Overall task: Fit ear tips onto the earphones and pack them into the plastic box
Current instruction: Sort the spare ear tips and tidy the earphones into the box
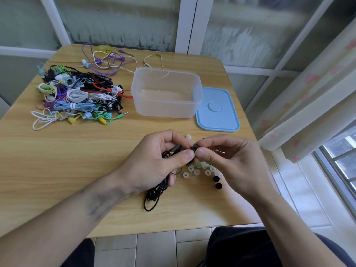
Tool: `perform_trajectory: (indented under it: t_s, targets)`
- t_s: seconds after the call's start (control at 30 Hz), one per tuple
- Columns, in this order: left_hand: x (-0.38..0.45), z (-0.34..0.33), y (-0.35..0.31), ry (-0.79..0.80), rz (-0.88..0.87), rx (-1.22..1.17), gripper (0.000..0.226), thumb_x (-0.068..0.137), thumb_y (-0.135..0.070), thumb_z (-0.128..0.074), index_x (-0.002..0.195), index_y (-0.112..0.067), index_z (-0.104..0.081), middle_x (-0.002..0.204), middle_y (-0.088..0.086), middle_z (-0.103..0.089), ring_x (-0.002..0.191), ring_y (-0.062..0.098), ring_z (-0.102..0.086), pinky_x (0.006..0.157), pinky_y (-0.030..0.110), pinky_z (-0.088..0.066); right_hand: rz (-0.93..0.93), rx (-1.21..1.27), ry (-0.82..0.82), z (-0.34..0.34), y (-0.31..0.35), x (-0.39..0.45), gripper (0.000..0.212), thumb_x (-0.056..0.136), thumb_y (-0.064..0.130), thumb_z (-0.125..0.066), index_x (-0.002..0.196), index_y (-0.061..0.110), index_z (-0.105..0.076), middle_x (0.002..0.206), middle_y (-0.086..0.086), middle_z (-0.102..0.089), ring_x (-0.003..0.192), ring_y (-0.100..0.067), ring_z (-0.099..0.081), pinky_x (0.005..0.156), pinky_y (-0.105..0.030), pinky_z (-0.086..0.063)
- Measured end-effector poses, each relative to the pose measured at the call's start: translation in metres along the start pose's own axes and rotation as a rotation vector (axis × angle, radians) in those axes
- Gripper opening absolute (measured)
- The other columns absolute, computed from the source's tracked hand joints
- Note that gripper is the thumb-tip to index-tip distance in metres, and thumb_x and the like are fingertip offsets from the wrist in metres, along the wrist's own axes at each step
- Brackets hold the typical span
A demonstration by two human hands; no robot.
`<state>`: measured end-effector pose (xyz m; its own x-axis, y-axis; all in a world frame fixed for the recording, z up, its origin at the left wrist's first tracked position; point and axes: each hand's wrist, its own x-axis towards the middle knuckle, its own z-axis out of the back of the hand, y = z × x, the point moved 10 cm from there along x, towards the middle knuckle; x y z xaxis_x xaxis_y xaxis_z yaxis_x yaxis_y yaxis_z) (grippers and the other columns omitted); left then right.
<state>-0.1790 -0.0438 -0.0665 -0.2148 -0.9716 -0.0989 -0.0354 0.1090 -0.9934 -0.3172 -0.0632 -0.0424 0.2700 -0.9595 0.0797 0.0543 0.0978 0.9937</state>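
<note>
Two hands (192,157) round blk earbud (195,148).

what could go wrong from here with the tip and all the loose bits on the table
The left hand and right hand pinch a small black tip onto the black earphone; it may slip and drop among the loose tips.

The earphone's cable hangs in loops near the table edge and could snag or tangle.

The loose tips lie under the hands and may get knocked off.
</note>
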Motion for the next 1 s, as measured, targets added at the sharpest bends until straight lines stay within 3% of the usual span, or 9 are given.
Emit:
perform_trajectory:
  t_s: [0.1, 0.2, 0.43, 0.7, 0.8, 1.0]
  targets:
    - [0.0, 0.0, -0.001, -0.007, 0.0, -0.009, 0.011, 0.087, -0.01, -0.065, 0.095, -0.007, -0.058, 0.07, 0.003, -0.07, 0.037, 0.017, -0.043, 0.043, 0.025, -0.039, 0.02, 0.009, -0.016, -0.001, 0.003, -0.001, 0.013, 0.074, 0.005, -0.077, 0.087, 0.001, -0.074, 0.074, -0.015, -0.075, 0.071, -0.022, -0.074, 0.074, -0.029, -0.059]
    - [0.001, 0.001, -0.003, -0.014, -0.004, -0.01, 0.009, 0.088, -0.009, -0.063, 0.094, -0.007, -0.058, 0.059, -0.004, -0.066, 0.037, 0.017, -0.043, 0.047, 0.027, -0.038, 0.051, 0.043, -0.098, 0.001, 0.003, -0.005, 0.011, 0.075, 0.002, -0.077, 0.086, 0.001, -0.073, 0.072, -0.013, -0.075, 0.068, -0.019, -0.074, 0.069, -0.022, -0.057]
    - [0.001, 0.004, -0.003, -0.027, -0.005, -0.007, 0.009, 0.087, -0.008, -0.064, 0.094, -0.006, -0.059, 0.051, -0.007, -0.059, 0.037, 0.017, -0.042, 0.047, 0.025, -0.037, 0.082, 0.057, -0.146, 0.0, 0.0, -0.007, 0.016, 0.074, 0.008, -0.077, 0.09, 0.007, -0.076, 0.074, -0.011, -0.075, 0.075, -0.025, -0.074, 0.079, -0.035, -0.06]
    - [0.001, 0.004, -0.004, -0.013, -0.008, -0.006, 0.008, 0.087, -0.007, -0.065, 0.093, -0.005, -0.06, 0.058, -0.004, -0.064, 0.039, 0.018, -0.041, 0.042, 0.024, -0.039, 0.056, 0.029, -0.099, 0.001, -0.003, -0.003, 0.016, 0.072, 0.012, -0.078, 0.087, 0.007, -0.077, 0.078, -0.009, -0.076, 0.08, -0.025, -0.074, 0.081, -0.037, -0.059]
    - [0.001, 0.004, -0.004, -0.025, -0.009, -0.009, 0.007, 0.087, -0.007, -0.065, 0.093, -0.005, -0.06, 0.058, -0.003, -0.065, 0.039, 0.017, -0.04, 0.041, 0.023, -0.039, 0.099, 0.006, -0.075, -0.001, 0.0, -0.002, 0.011, 0.072, 0.013, -0.078, 0.083, 0.013, -0.077, 0.079, -0.005, -0.077, 0.081, -0.02, -0.074, 0.078, -0.029, -0.057]
    - [0.0, 0.001, -0.002, -0.032, 0.007, -0.051, 0.005, 0.089, -0.004, -0.061, 0.093, -0.004, -0.058, 0.042, -0.006, -0.053, 0.035, 0.014, -0.037, 0.043, 0.026, -0.036, 0.301, -0.165, -0.041, -0.005, 0.018, -0.005, 0.008, 0.08, 0.008, -0.077, 0.087, 0.009, -0.076, 0.076, -0.004, -0.073, 0.076, -0.024, -0.071, 0.072, -0.04, -0.056]
